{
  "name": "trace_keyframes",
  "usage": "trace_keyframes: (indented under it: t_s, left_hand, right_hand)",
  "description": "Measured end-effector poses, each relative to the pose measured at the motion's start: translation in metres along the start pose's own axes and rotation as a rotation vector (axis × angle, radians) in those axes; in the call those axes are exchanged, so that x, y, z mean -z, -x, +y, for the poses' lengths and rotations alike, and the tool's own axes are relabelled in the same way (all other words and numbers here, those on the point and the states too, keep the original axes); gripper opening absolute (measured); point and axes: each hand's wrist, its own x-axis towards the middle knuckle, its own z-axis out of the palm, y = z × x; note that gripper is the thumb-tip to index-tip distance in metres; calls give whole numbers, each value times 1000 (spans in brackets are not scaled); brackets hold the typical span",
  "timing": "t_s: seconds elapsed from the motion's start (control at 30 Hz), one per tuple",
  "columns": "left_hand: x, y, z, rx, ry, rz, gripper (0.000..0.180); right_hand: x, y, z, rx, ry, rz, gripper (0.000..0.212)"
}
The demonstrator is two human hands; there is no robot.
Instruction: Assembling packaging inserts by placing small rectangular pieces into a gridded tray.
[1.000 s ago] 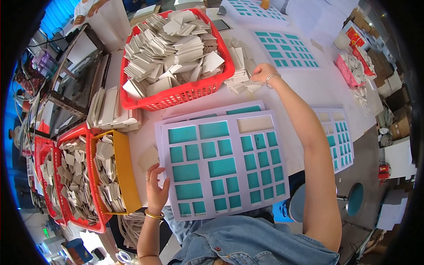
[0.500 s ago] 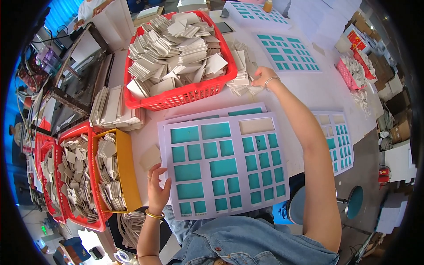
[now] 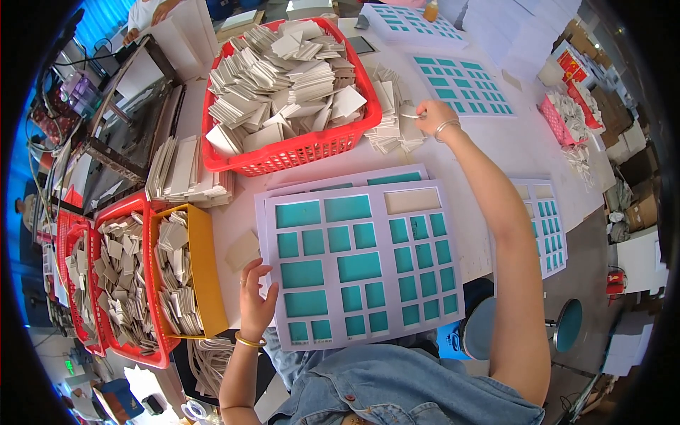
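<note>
In front of me lies a white frame board [image 3: 327, 283] with rectangular windows, stacked on another; most windows show teal. One large window at the top right holds a grey-white cardboard piece [image 3: 413, 202]. My left hand [image 3: 256, 301] is at the board's left edge, its fingers apart and nothing in them. Beyond the board, my right hand [image 3: 437, 118] pinches a small white cardboard piece [image 3: 409, 113] by its end. It is just over a loose pile of cardboard pieces [image 3: 387, 134] beside the red basket [image 3: 297, 157].
The red basket is heaped with cardboard pieces. At the left stand a yellow box [image 3: 206, 273] and red baskets [image 3: 157, 360], all filled with pieces. More windowed boards [image 3: 464, 85] lie at the far right, and another stack [image 3: 545, 227] at the right edge. A person's hand [image 3: 164, 10] shows far left.
My right hand has moved slightly right from the loose pile, and a cardboard piece now shows between its fingers. My left hand has stayed almost in place.
</note>
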Motion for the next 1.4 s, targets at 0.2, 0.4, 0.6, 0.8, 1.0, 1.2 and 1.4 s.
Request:
trace_keyframes:
  t_s: [0.2,0.4,0.6,0.8,1.0,1.2,1.4]
  left_hand:
    - [-3,-7,13,-30,13,-11,33]
    - [-14,-12,18,-48,255,44,25]
    - [-40,-41,33,97,814,-84,17]
    - [-35,-63,15,185,637,-105,12]
    - [-20,-118,-30,167,361,79,18]
    - [-39,-138,-55,-9,173,-20,25]
    - [-47,-143,-47,-58,75,3,22]
  right_hand:
    - [35,28,12,416,301,309,8]
    - [58,107,-40,354,-544,401,10]
    - [2,194,-117,418,-1004,-347,14]
    - [-33,182,-139,303,-1014,-492,15]
    - [-52,139,-129,144,-1071,-256,14]
    - [-77,130,-79,65,-917,-388,10]
    - [-82,135,-81,-12,-896,-399,11]
